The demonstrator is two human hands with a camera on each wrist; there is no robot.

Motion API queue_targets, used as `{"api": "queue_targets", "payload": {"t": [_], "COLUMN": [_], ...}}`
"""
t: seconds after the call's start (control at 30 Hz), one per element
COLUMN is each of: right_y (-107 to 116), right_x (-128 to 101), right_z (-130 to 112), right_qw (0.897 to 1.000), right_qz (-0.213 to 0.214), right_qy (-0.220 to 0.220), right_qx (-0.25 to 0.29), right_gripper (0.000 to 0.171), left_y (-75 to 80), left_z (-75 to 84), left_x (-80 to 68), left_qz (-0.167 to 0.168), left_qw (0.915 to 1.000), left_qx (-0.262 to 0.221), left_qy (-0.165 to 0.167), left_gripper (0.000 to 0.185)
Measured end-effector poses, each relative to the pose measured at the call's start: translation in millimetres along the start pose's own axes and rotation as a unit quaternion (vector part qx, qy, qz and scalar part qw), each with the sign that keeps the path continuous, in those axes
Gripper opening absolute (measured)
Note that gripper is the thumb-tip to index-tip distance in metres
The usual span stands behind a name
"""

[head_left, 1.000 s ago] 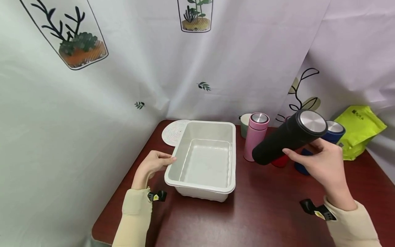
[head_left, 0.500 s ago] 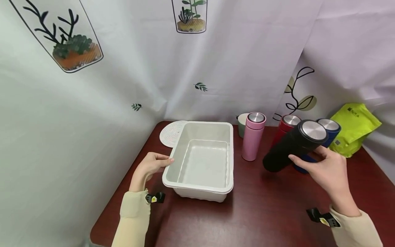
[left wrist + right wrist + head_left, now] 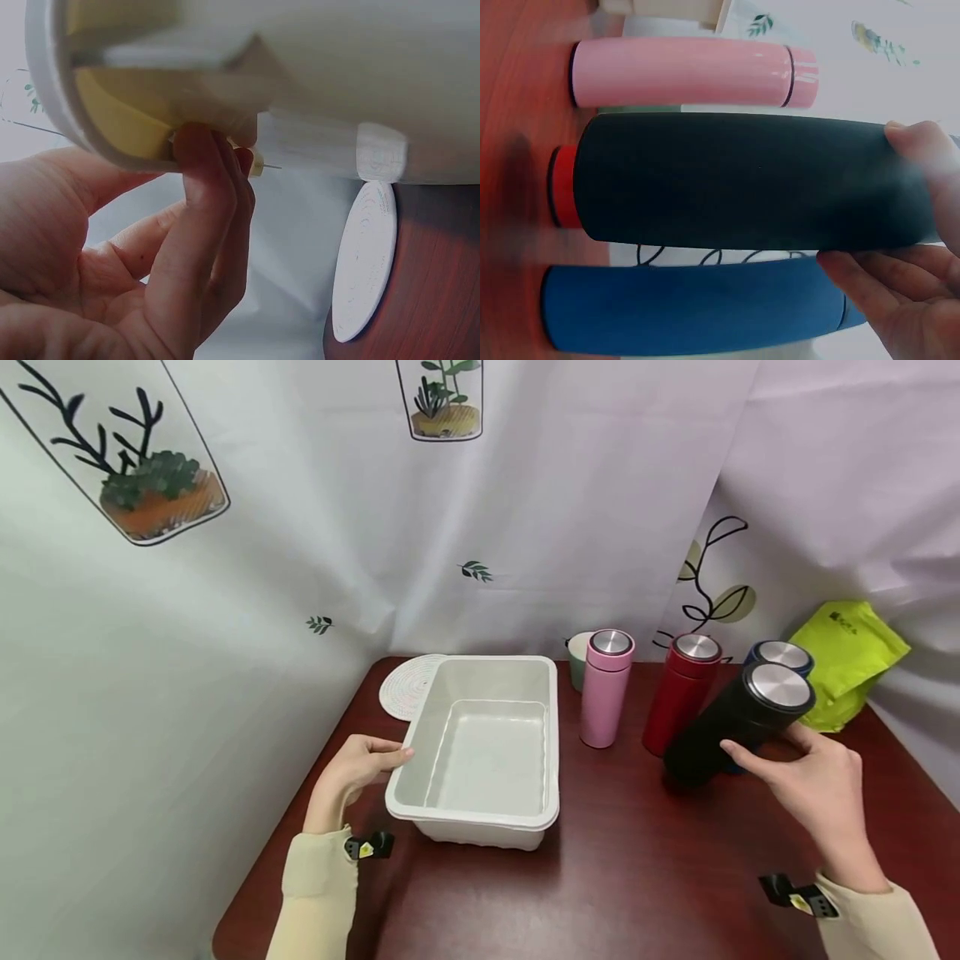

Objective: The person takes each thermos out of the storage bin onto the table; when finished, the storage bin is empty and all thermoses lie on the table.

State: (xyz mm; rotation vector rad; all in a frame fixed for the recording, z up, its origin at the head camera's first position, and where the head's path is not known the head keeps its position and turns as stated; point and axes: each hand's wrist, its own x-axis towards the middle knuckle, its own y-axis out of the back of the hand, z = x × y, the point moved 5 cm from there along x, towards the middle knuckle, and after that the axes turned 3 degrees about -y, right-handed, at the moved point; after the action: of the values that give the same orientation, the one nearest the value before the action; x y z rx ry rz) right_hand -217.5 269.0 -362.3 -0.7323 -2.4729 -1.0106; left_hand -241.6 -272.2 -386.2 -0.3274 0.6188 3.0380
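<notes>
The right hand (image 3: 907,300) grips the black flask (image 3: 750,184) near its top, with the pink flask (image 3: 690,73), red flask (image 3: 562,196) and blue flask (image 3: 690,307) just beside it.

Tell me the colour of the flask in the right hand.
Black flask with a silver lid, clearest in the head view.

Four flasks were in view: one pink flask (image 3: 604,689), one red flask (image 3: 678,693), one blue flask (image 3: 782,654) and one black flask (image 3: 738,722). There was one white tub (image 3: 480,810) and one round white mat (image 3: 403,685). One pale cup (image 3: 576,657) stood behind the pink flask, mostly hidden. One yellow-green bag (image 3: 851,652) lay at the far edge. One desk (image 3: 637,885) carried them all. Two hands showed: one left hand (image 3: 352,768) and one right hand (image 3: 817,785).
</notes>
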Motion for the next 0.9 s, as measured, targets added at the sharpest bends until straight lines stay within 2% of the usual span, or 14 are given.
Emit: {"api": "queue_targets", "payload": {"t": [0.27,0.63,0.9], "right_y": [-0.1,16.5,24.6], "right_x": [-1.2,2.8,3.9], "right_z": [14.3,41.0,57.8], "right_qw": [1.0,0.998,0.996], "right_qz": [-0.002,0.009,0.013], "right_qy": [-0.01,-0.049,-0.054], "right_qx": [-0.016,-0.049,-0.075], "right_gripper": [0.031,0.033,0.036], "left_y": [3.2,-1.5,-2.0], "left_z": [-1.3,0.1,0.1], "left_x": [-1.2,3.4,3.3], "left_qz": [-0.007,-0.018,-0.018], "left_qw": [0.9999,0.9998,0.9998], "left_qx": [-0.007,-0.004,-0.002], "left_qy": [-0.004,-0.01,-0.009], "left_gripper": [0.048,0.049,0.05]}}
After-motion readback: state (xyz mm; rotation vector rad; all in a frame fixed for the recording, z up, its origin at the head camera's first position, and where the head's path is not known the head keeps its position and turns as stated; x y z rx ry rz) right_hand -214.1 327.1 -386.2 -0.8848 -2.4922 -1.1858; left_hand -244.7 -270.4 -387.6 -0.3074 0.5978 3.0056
